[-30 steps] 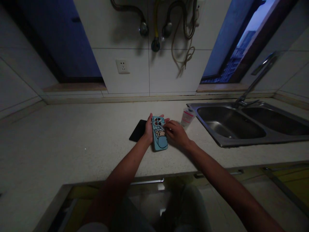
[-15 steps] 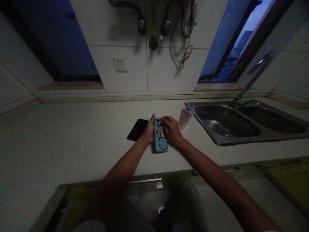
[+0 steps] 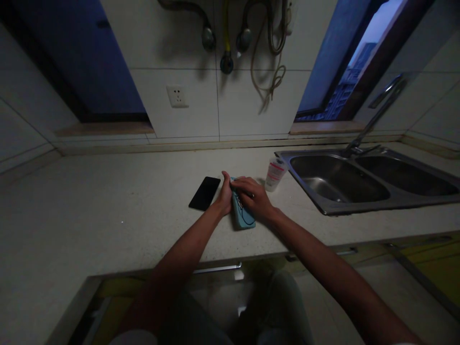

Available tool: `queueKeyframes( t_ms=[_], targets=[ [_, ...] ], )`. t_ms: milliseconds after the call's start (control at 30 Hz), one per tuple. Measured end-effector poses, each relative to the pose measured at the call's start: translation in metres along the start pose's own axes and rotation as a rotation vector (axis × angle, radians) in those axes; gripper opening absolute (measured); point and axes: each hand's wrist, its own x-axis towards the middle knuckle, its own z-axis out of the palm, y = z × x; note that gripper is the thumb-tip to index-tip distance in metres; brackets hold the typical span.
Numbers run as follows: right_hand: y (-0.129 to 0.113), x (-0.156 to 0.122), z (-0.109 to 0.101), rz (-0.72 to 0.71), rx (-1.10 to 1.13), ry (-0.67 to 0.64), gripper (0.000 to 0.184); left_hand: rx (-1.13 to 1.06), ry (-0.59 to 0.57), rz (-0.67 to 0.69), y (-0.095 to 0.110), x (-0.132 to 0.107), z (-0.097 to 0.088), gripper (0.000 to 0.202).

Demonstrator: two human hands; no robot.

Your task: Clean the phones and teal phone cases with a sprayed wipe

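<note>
A light-blue phone case point(image 3: 243, 216) with a cartoon figure lies on the pale countertop point(image 3: 108, 201). My left hand point(image 3: 224, 197) grips its left edge, fingers curled against it. Across the upper part of the case lies my right hand point(image 3: 253, 199), fingers bent over the top and hiding the camera cut-out. A black phone point(image 3: 204, 192) lies flat just left of my left hand, untouched.
A small white bottle point(image 3: 275, 174) stands right of my hands, beside a steel double sink point(image 3: 362, 179) with a tap point(image 3: 377, 115). The tiled wall behind carries a socket point(image 3: 177, 96) and hanging hoses point(image 3: 269, 43). A cabinet handle point(image 3: 215, 268) runs below the counter's edge.
The case has gone from held up and tilted toward me to lying down on the counter. My right hand slid up over its top, covering the camera cut-out.
</note>
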Motion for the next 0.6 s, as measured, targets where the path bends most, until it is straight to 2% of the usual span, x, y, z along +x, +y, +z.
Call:
queueKeyframes(
  t_ms=[167, 333, 467, 600],
  targets=[
    [-0.008, 0.001, 0.000, -0.002, 0.065, -0.068, 0.029, 0.012, 0.182, 0.120, 0.005, 0.003, -0.002, 0.071],
    [-0.009, 0.001, -0.004, -0.033, 0.171, -0.120, 0.027, 0.026, 0.246, 0.140, 0.010, 0.005, -0.003, 0.071],
    [-0.011, 0.002, -0.009, 0.005, 0.294, -0.223, 0.024, -0.027, 0.316, 0.145, 0.014, 0.009, -0.006, 0.067],
    [-0.013, 0.004, -0.014, 0.037, 0.417, -0.335, 0.022, -0.139, 0.338, 0.149, 0.016, 0.013, -0.010, 0.064]
  ],
)
